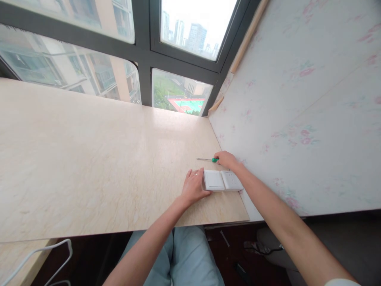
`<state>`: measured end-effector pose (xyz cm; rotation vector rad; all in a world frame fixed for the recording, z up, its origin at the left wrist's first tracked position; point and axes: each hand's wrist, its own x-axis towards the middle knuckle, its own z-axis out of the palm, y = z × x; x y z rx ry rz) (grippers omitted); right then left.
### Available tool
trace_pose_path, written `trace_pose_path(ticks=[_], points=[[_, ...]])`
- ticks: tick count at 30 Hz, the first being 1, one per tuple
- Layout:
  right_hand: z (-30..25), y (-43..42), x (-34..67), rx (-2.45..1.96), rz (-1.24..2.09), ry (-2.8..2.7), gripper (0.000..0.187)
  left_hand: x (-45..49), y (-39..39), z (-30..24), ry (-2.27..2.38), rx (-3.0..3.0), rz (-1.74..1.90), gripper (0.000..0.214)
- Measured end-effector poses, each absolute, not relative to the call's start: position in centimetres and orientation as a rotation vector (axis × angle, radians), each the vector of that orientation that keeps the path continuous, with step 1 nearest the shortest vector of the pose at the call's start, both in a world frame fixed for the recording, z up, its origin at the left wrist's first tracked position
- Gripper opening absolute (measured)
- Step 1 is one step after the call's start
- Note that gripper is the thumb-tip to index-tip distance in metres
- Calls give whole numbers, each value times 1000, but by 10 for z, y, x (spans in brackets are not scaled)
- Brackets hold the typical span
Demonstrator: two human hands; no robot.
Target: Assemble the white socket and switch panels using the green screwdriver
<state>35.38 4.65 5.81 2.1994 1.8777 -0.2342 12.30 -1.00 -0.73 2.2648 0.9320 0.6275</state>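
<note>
Two white wall switch plates lie side by side on the beige marble-look tabletop [89, 159], near its right edge: a left plate [213, 180] and a right plate [231, 180]. My left hand [194, 186] rests flat on the table, fingers together, touching the left plate's edge; a ring is on one finger. My right hand [226, 159] reaches over the plates and closes on the green handle of a small screwdriver [207, 159], whose thin metal shaft points left along the table.
A floral-patterned wall [297, 119] rises right beside the plates. Dark-framed windows [143, 51] run along the table's far side. A white wire hanger [44, 250] pokes out below the front left edge. My light blue trousers [184, 254] show under the table.
</note>
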Motion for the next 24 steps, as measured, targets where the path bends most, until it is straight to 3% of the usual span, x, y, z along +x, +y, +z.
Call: trace_pose_path(ticks=[10, 24], points=[[51, 44, 365, 2196, -308, 1961, 29, 132, -13, -10, 947, 2268, 693, 92], [52, 24, 359, 2405, -308, 2052, 40, 128, -15, -8, 917, 2276, 687, 101]])
